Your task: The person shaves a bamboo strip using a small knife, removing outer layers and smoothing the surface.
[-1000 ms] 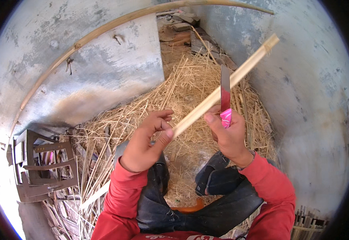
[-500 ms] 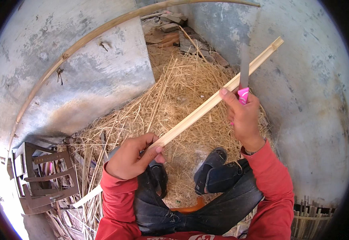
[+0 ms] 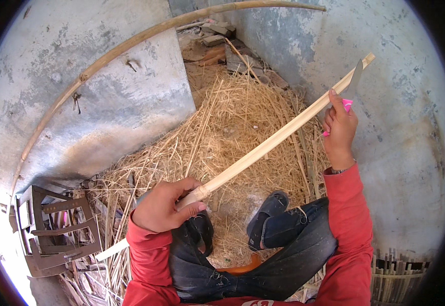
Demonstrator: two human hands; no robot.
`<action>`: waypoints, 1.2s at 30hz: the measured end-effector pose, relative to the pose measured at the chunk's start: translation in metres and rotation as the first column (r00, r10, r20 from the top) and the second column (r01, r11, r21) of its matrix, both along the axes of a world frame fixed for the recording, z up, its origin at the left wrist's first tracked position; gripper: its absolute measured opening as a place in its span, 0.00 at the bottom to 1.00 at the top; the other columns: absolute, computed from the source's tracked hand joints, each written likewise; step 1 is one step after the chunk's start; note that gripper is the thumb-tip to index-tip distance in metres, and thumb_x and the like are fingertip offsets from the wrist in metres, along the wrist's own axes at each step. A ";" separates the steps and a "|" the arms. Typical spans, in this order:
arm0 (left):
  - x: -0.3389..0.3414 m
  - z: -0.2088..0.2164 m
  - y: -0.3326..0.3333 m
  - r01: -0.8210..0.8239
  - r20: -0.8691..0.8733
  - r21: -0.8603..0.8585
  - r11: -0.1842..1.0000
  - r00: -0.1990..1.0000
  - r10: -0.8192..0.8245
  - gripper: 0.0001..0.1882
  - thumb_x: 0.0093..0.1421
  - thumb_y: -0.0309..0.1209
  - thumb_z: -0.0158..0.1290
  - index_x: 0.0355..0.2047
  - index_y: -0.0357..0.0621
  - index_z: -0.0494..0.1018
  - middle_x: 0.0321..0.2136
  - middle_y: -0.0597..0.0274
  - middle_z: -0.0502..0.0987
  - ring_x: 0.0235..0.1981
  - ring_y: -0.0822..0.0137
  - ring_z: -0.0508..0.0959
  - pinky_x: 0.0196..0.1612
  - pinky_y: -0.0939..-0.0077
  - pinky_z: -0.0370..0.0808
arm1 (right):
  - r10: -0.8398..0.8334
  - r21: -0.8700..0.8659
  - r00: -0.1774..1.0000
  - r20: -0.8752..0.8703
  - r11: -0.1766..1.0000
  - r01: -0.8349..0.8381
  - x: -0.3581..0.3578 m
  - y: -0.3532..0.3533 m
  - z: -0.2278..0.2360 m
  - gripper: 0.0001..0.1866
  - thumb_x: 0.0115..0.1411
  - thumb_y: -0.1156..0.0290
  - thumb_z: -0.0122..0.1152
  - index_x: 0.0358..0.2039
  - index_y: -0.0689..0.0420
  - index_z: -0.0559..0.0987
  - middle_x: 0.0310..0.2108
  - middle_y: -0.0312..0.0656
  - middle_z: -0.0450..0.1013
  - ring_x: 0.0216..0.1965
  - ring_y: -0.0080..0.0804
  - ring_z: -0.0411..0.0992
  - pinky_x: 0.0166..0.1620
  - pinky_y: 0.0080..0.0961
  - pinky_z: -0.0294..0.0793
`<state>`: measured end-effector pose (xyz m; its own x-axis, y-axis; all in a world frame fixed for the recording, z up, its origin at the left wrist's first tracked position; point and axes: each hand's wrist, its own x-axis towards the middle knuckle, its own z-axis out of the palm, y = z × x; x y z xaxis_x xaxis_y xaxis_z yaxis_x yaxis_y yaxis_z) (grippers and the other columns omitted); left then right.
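Note:
A long, pale split bamboo strip (image 3: 271, 144) slants from the lower left to the upper right across my lap. My left hand (image 3: 167, 205) is closed around it near a node, and its tail end comes out below my left sleeve. Toward the far end, my right hand (image 3: 341, 130) grips a knife (image 3: 354, 84) by its pink handle, most of which my fingers cover. The blade points up and lies against the strip near its tip. My right thumb rests on or right beside the strip.
Shavings (image 3: 243, 117) are heaped on the floor before my feet. A curved bamboo pole (image 3: 115, 51) leans along the wall at left. A broken brown frame (image 3: 59, 229) stands at lower left, among loose strips. Bricks (image 3: 215, 33) lie at the back; upright sticks (image 3: 398, 280) stand at lower right.
My right hand with the knife has moved up and right along the strip, and the blade now tilts right. The strip has shifted slightly toward the upper right; my left hand stays nearly in place.

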<state>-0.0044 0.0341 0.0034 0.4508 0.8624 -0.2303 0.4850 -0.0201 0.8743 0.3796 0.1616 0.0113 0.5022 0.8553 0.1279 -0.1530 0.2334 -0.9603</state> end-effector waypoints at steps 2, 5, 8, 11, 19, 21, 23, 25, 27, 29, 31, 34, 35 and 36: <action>0.001 -0.001 0.000 -0.001 0.019 0.008 1.000 1.000 0.001 0.10 0.67 0.30 0.62 0.43 0.36 0.78 0.24 0.62 0.82 0.25 0.74 0.81 0.30 0.78 0.76 | 0.001 -0.009 0.999 0.044 1.000 -0.001 0.004 0.000 0.000 0.15 0.66 0.58 0.69 0.30 0.49 0.74 0.16 0.22 0.56 0.13 0.12 0.52 0.16 0.18 0.47; 0.003 -0.004 -0.002 -0.064 0.035 0.081 0.995 0.997 0.061 0.10 0.64 0.28 0.64 0.42 0.36 0.78 0.24 0.62 0.81 0.24 0.73 0.81 0.29 0.77 0.76 | 0.102 -0.083 0.993 0.064 0.992 -0.096 -0.003 -0.006 0.004 0.19 0.71 0.53 0.61 0.27 0.49 0.73 0.16 0.23 0.57 0.15 0.12 0.54 0.18 0.19 0.49; 0.020 -0.006 -0.004 -0.154 -0.018 0.293 0.944 0.986 0.167 0.10 0.62 0.27 0.65 0.40 0.36 0.79 0.21 0.60 0.81 0.22 0.71 0.81 0.28 0.76 0.75 | 0.180 -0.090 0.915 0.362 0.983 -0.158 0.005 -0.006 -0.019 0.24 0.76 0.50 0.52 0.24 0.51 0.74 0.16 0.24 0.58 0.17 0.13 0.55 0.21 0.21 0.50; 0.035 -0.004 -0.005 -0.210 -0.041 0.462 0.862 0.966 0.257 0.09 0.59 0.26 0.66 0.37 0.36 0.79 0.19 0.56 0.80 0.19 0.67 0.80 0.27 0.76 0.75 | 0.120 -0.055 0.823 0.555 0.993 -0.107 -0.007 -0.005 -0.025 0.28 0.77 0.51 0.50 0.22 0.57 0.73 0.16 0.27 0.59 0.19 0.18 0.55 0.23 0.26 0.53; 0.052 -0.019 -0.007 -0.357 -0.035 0.594 0.721 0.884 0.467 0.09 0.57 0.25 0.67 0.35 0.36 0.80 0.23 0.48 0.83 0.24 0.60 0.86 0.29 0.72 0.79 | 0.482 -0.269 0.508 0.713 0.858 -0.437 -0.087 -0.067 -0.035 0.23 0.75 0.57 0.53 0.28 0.63 0.77 0.17 0.35 0.64 0.21 0.25 0.60 0.25 0.33 0.60; 0.055 -0.018 -0.006 -0.377 0.005 0.605 0.701 0.882 0.471 0.09 0.58 0.27 0.68 0.34 0.37 0.79 0.21 0.49 0.82 0.22 0.57 0.85 0.26 0.70 0.78 | 0.514 -0.242 0.451 0.729 0.811 -0.533 -0.105 -0.090 -0.037 0.23 0.76 0.57 0.52 0.30 0.63 0.78 0.16 0.41 0.62 0.19 0.29 0.61 0.25 0.36 0.60; 0.054 -0.016 -0.008 -0.402 0.011 0.587 0.702 0.871 0.491 0.09 0.57 0.27 0.68 0.33 0.37 0.80 0.21 0.50 0.82 0.21 0.58 0.84 0.26 0.71 0.77 | 0.522 -0.195 0.455 0.721 0.783 -0.591 -0.119 -0.100 -0.037 0.23 0.76 0.56 0.51 0.33 0.63 0.79 0.15 0.50 0.61 0.17 0.36 0.63 0.24 0.41 0.61; 0.055 -0.009 -0.011 -0.437 0.001 0.541 0.719 0.855 0.518 0.09 0.56 0.26 0.69 0.32 0.35 0.80 0.21 0.50 0.83 0.21 0.65 0.85 0.27 0.75 0.77 | 0.424 -0.161 0.558 0.713 0.874 -0.459 -0.108 -0.084 -0.023 0.24 0.76 0.56 0.50 0.31 0.63 0.78 0.16 0.53 0.63 0.16 0.41 0.65 0.24 0.42 0.62; 0.053 -0.007 -0.015 -0.458 0.032 0.535 0.709 0.850 0.525 0.09 0.56 0.26 0.70 0.31 0.35 0.81 0.20 0.52 0.83 0.21 0.68 0.84 0.26 0.76 0.76 | 0.328 -0.118 0.625 0.709 0.928 -0.353 -0.093 -0.062 -0.014 0.24 0.76 0.56 0.50 0.30 0.62 0.78 0.17 0.54 0.65 0.16 0.46 0.65 0.23 0.43 0.63; 0.054 -0.007 -0.015 -0.459 0.063 0.538 0.707 0.858 0.510 0.10 0.56 0.27 0.70 0.31 0.34 0.81 0.19 0.53 0.82 0.20 0.70 0.83 0.26 0.77 0.76 | 0.217 -0.056 0.654 0.725 0.965 -0.258 -0.078 -0.046 -0.010 0.23 0.76 0.56 0.50 0.30 0.61 0.79 0.17 0.55 0.67 0.16 0.50 0.66 0.23 0.44 0.63; 0.051 -0.006 -0.013 -0.431 0.065 0.556 0.711 0.875 0.480 0.10 0.56 0.27 0.70 0.31 0.34 0.80 0.18 0.54 0.82 0.20 0.72 0.82 0.26 0.77 0.76 | 0.255 -0.045 0.589 0.766 0.937 -0.347 -0.091 -0.059 -0.019 0.22 0.76 0.57 0.50 0.31 0.61 0.79 0.17 0.55 0.67 0.16 0.49 0.66 0.23 0.43 0.63; 0.048 -0.008 -0.007 -0.370 -0.013 0.460 0.807 0.906 0.423 0.09 0.59 0.26 0.68 0.32 0.33 0.80 0.20 0.56 0.83 0.22 0.75 0.83 0.27 0.79 0.76 | 0.298 0.039 0.531 0.793 0.845 -0.533 -0.125 -0.094 -0.058 0.22 0.76 0.57 0.50 0.31 0.60 0.78 0.17 0.54 0.67 0.16 0.47 0.66 0.23 0.41 0.63; 0.045 -0.011 -0.007 -0.383 0.007 0.422 0.822 0.908 0.420 0.09 0.60 0.26 0.68 0.32 0.32 0.80 0.21 0.56 0.83 0.23 0.75 0.83 0.28 0.79 0.77 | 0.352 -0.021 0.501 0.791 0.834 -0.552 -0.123 -0.095 -0.058 0.21 0.76 0.58 0.50 0.31 0.60 0.78 0.17 0.54 0.67 0.17 0.49 0.67 0.23 0.42 0.63; 0.043 -0.015 -0.006 -0.394 0.028 0.382 0.836 0.909 0.416 0.09 0.61 0.26 0.67 0.33 0.32 0.79 0.22 0.56 0.84 0.24 0.75 0.83 0.28 0.80 0.77 | 0.404 -0.082 0.469 0.785 0.819 -0.568 -0.121 -0.097 -0.055 0.21 0.76 0.58 0.50 0.31 0.60 0.78 0.17 0.55 0.67 0.17 0.50 0.68 0.23 0.42 0.63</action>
<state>0.0384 0.0277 -0.0115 0.0388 0.9908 0.1297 0.5671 -0.1287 0.8135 0.2585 0.0650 -0.0439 -0.3364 0.8513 0.4026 0.4454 0.5205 -0.7285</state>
